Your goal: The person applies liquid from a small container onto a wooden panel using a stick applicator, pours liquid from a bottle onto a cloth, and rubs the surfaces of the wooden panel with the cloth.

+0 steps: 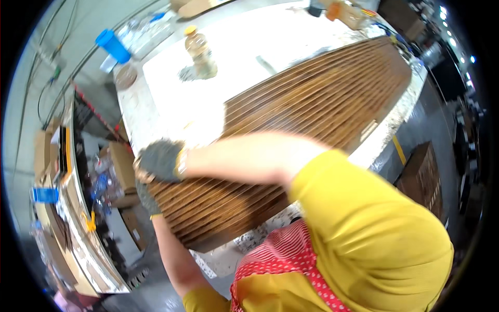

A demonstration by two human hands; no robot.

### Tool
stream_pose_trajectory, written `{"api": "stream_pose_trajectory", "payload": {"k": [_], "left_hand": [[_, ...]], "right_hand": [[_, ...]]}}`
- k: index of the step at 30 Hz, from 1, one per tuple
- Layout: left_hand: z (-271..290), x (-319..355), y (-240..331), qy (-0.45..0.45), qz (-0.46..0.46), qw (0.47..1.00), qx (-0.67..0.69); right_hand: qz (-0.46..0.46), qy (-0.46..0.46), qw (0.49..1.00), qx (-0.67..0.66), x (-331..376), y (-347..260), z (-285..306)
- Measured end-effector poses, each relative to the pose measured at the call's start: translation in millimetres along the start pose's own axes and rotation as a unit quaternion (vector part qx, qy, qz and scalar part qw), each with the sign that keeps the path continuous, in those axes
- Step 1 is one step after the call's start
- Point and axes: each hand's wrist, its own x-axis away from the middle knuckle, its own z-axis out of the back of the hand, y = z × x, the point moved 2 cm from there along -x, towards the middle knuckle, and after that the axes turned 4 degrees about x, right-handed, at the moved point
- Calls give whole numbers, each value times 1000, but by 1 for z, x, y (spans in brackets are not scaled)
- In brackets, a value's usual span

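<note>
A long brown slatted wooden panel (322, 99) with parallel grooves lies across the white table, running from lower left to upper right. Both my hands are in dark grey gloves at its left end. My right arm reaches across the panel, and my right hand (160, 160) is closed at the far left corner, its fingers curled around something I cannot make out. Just below it, my left hand (147, 199) is at the panel's left end; its fingers are mostly hidden behind the right hand.
On the white table (166, 99) stand a yellow-capped clear bottle (201, 54) and a blue cup (113, 46). Another bottle (347, 15) is at the far right. Left of the table, a shelf holds cardboard boxes (122, 166). A brown box (422, 179) is on the floor at right.
</note>
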Motion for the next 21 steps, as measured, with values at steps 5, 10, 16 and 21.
{"api": "stream_pose_trajectory", "payload": {"k": [5, 10, 16, 21], "left_hand": [[16, -26, 11, 28, 173, 971, 164], [16, -41, 97, 34, 246, 968, 36], [-65, -71, 157, -67, -129, 912, -384], [-117, -66, 162, -182, -98, 809, -550]], "right_hand": [[29, -5, 991, 131, -11, 3, -24], [-9, -78, 995, 54, 121, 110, 91], [-313, 267, 908, -80, 311, 164, 260], [-375, 307, 873, 53, 392, 221, 247]]}}
